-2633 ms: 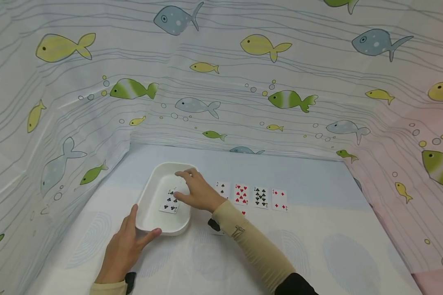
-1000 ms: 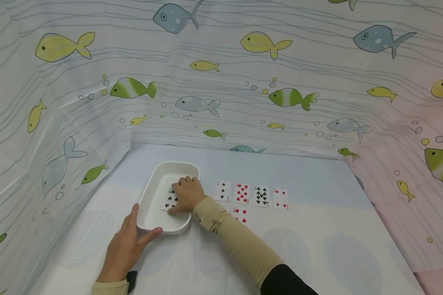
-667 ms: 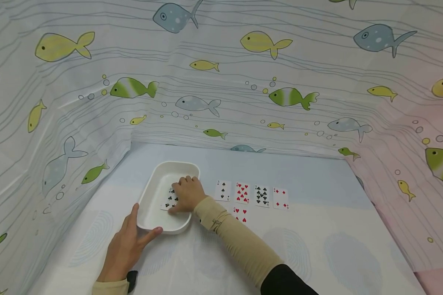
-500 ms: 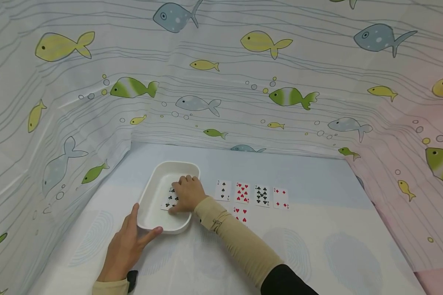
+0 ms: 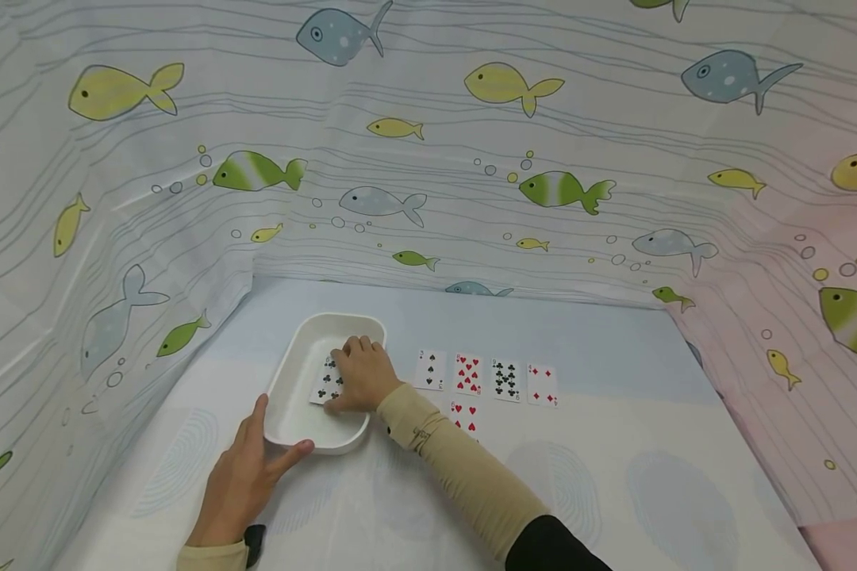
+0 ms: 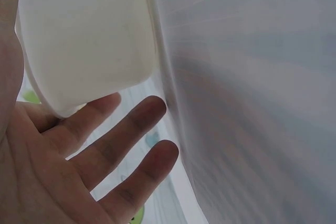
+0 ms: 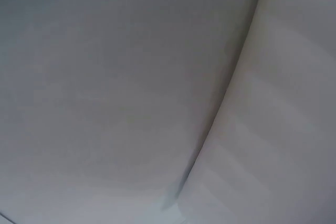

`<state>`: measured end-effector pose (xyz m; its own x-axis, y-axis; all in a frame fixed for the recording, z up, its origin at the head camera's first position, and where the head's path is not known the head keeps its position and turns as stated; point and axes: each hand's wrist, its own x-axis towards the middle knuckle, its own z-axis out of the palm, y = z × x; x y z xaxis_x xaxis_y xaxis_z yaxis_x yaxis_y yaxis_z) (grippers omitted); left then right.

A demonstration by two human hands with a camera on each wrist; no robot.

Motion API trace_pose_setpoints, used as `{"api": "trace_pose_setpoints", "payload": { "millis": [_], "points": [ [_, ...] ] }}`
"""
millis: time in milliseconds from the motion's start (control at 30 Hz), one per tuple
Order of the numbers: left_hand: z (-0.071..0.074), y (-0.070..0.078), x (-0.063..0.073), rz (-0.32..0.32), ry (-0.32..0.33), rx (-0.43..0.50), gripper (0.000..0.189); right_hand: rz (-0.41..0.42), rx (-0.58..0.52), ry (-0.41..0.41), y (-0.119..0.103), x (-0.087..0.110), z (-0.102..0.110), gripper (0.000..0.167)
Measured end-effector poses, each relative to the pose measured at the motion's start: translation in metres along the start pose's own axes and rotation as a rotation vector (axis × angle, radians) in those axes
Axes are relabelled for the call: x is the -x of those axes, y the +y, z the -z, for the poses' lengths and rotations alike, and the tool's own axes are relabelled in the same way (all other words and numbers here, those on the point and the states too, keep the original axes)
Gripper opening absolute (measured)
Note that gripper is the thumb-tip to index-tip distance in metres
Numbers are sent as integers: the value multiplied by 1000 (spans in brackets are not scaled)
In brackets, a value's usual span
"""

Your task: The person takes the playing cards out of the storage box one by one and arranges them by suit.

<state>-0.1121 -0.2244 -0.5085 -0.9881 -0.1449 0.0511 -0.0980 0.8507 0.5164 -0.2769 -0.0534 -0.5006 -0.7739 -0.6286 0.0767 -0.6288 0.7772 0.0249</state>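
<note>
A white tray [image 5: 317, 432] stands on the left of the table. My left hand [image 5: 237, 480] is at its near left corner, forefinger along the left side and thumb over the near rim; in the left wrist view, the fingers [image 6: 126, 145] are fairly straight beside the tray wall [image 6: 89, 35]. Inside the tray is a club playing card [image 5: 323, 388], face up. My right hand [image 5: 364, 377] grips it at its right side, thumb near the lower edge and curled fingers at the top, covering part of it. The right wrist view shows only pale surfaces, no hand.
Right of the tray lies a row of face-up cards: a three of spades [image 5: 431, 370], a heart card [image 5: 467, 374], a club card [image 5: 505, 381] and a four of diamonds [image 5: 542, 386]. Below, another heart card [image 5: 465, 414] is partly under the right sleeve [image 5: 464, 460]. Fish-print cloth [image 5: 428, 159] encloses the table.
My right hand, spread above the card at first, has come down onto its right side. Since half a second ago the card has shifted slightly up and left. The left hand stays put.
</note>
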Motion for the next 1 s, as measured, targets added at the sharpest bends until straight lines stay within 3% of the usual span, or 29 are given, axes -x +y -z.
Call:
{"api": "trace_pose_setpoints", "payload": {
  "millis": [367,633,1000],
  "points": [
    [0,0,0,-11,12,2,114,20,-120,109,3,-1,-4,93],
    [0,-1,0,-14,9,1,114,2,-188,124,5,1,-1,93],
    [1,0,-1,5,-15,5,115,8,-212,194,9,11,10,95]
  ]
}}
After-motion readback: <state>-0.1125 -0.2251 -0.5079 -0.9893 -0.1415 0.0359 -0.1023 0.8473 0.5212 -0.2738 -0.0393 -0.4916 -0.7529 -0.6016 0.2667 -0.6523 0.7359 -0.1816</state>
